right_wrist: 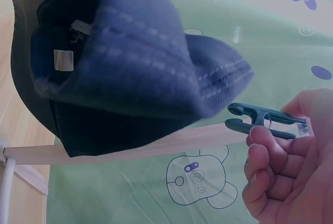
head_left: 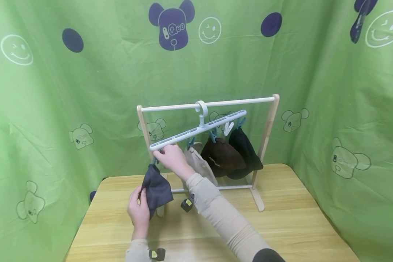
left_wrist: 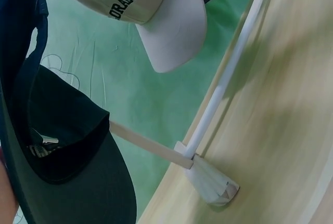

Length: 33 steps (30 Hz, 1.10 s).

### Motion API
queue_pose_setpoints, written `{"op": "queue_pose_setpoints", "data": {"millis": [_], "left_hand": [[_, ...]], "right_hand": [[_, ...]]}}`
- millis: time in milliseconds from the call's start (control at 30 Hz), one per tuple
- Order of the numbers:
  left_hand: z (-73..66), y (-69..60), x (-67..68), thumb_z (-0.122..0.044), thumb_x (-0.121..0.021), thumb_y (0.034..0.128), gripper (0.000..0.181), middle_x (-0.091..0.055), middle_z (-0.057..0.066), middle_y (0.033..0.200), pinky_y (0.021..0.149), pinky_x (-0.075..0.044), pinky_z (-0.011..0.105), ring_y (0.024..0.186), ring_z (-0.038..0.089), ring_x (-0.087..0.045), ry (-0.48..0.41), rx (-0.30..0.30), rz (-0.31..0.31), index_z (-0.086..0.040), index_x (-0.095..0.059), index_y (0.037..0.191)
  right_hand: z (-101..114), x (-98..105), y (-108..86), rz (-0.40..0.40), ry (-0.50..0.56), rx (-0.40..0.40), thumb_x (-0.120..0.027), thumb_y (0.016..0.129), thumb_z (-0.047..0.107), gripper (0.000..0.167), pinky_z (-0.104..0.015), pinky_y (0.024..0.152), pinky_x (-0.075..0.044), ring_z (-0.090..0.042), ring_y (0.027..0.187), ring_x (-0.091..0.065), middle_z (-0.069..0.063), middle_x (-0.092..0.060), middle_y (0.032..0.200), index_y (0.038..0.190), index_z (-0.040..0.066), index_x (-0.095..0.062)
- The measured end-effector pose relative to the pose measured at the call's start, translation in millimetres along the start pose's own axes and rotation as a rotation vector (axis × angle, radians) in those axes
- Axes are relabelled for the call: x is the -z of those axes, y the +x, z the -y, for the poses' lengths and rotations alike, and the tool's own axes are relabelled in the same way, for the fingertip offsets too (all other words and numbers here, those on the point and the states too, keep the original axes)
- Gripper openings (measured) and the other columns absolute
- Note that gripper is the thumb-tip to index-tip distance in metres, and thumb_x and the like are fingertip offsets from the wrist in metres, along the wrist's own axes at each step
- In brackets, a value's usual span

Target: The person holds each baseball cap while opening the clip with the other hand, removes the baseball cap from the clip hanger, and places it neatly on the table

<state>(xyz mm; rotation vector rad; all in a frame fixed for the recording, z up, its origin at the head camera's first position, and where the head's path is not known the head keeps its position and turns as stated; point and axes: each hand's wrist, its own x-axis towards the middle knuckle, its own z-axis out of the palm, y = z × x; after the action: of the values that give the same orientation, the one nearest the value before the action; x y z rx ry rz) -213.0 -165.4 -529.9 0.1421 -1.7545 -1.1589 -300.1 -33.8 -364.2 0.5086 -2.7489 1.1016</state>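
Right hand (head_left: 174,158) pinches a dark green clip (right_wrist: 260,121) between thumb and fingers under the lower end of a tilted pale hanger (head_left: 183,136). Left hand (head_left: 139,208) grips a navy cap (head_left: 156,190) by its brim, holding it in the air above the wooden desk (head_left: 291,207), in front of the rack (head_left: 269,127). In the right wrist view, the clip's tips are parted, with a small gap between them and the cap.

Judging by this, three caps are hung: a pale one (head_left: 199,165), a brown one (head_left: 223,157) and a black one (head_left: 243,153), each below a bluish clip. Only the navy cap is left unfastened. A white clip (head_left: 228,128) appears to hold nothing.

The right forearm partly covers the pale cap, whose lettering is cut off in the left wrist view. Small lettering on the brown cap is unreadable, and the left fingers are mostly hidden behind the navy brim.
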Motion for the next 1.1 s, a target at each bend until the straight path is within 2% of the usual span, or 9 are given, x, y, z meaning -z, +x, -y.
{"op": "queue_pose_setpoints", "data": {"millis": [100, 300, 500, 633, 800, 900, 1100], "left_hand": [[1.3, 0.3, 3.1, -0.002, -0.065, 0.0898, 0.011, -0.072, 0.018, 0.095, 0.084, -0.045, 0.002, 0.087, 0.019, -0.067, 0.006, 0.011, 0.003, 0.002, -0.072, 0.098], [6.8, 1.8, 10.6, -0.003, -0.064, 0.0908, 0.011, -0.071, 0.018, 0.096, 0.084, -0.043, 0.001, 0.089, 0.017, -0.065, 0.040, -0.017, 0.008, 0.001, -0.072, 0.098], [13.5, 3.3, 18.9, -0.002, -0.064, 0.0909, 0.012, -0.072, 0.017, 0.097, 0.082, -0.040, -0.001, 0.091, 0.007, -0.063, 0.079, -0.026, 0.046, -0.001, -0.072, 0.100], [14.0, 3.8, 24.7, -0.001, -0.064, 0.0897, 0.013, -0.072, 0.019, 0.099, 0.085, -0.039, -0.002, 0.094, 0.003, -0.061, 0.084, -0.036, 0.063, 0.000, -0.072, 0.100], [14.9, 4.1, 30.5, 0.003, -0.064, 0.0885, 0.013, -0.071, 0.021, 0.100, 0.088, -0.037, -0.002, 0.093, 0.016, -0.064, 0.103, -0.063, 0.082, 0.002, -0.071, 0.100], [17.1, 3.9, 33.5, 0.004, -0.064, 0.0877, 0.013, -0.071, 0.022, 0.099, 0.088, -0.036, -0.002, 0.092, 0.030, -0.064, 0.124, -0.075, 0.096, 0.003, -0.071, 0.099], [18.8, 3.7, 40.3, 0.003, -0.065, 0.0868, 0.014, -0.071, 0.021, 0.101, 0.089, -0.038, 0.001, 0.095, 0.035, -0.066, 0.161, -0.058, 0.138, 0.001, -0.071, 0.099]], "right_hand": [[-1, 0, -0.3, 0.006, 0.007, -0.003, -0.049, 0.092, 0.047, 0.047, -0.023, 0.041, -0.033, -0.011, 0.041, -0.044, 0.005, -0.049, 0.044, 0.053, 0.019, -0.047], [-2, -1, -0.5, 0.015, 0.018, -0.004, -0.050, 0.092, 0.045, 0.046, -0.022, 0.040, -0.031, -0.010, 0.041, -0.041, 0.006, -0.047, 0.045, 0.054, 0.019, -0.047], [-2, 0, -1.0, 0.004, 0.007, 0.004, -0.050, 0.092, 0.044, 0.046, -0.022, 0.040, -0.030, -0.009, 0.041, -0.037, 0.007, -0.043, 0.044, 0.053, 0.020, -0.045], [-2, 0, -1.5, 0.001, -0.001, 0.006, -0.050, 0.093, 0.043, 0.046, -0.021, 0.040, -0.029, -0.009, 0.041, -0.035, 0.007, -0.041, 0.044, 0.053, 0.020, -0.044], [-3, 0, -2.2, 0.003, -0.007, 0.008, -0.049, 0.093, 0.042, 0.045, -0.021, 0.040, -0.028, -0.009, 0.042, -0.034, 0.007, -0.039, 0.045, 0.054, 0.019, -0.043], [-3, -1, -2.4, 0.006, -0.008, 0.009, -0.049, 0.094, 0.042, 0.045, -0.021, 0.041, -0.028, -0.009, 0.042, -0.033, 0.007, -0.038, 0.046, 0.055, 0.019, -0.042], [-3, -1, -2.2, -0.002, -0.003, 0.015, -0.049, 0.094, 0.042, 0.045, -0.021, 0.041, -0.028, -0.009, 0.042, -0.032, 0.007, -0.037, 0.046, 0.056, 0.019, -0.042]]}}
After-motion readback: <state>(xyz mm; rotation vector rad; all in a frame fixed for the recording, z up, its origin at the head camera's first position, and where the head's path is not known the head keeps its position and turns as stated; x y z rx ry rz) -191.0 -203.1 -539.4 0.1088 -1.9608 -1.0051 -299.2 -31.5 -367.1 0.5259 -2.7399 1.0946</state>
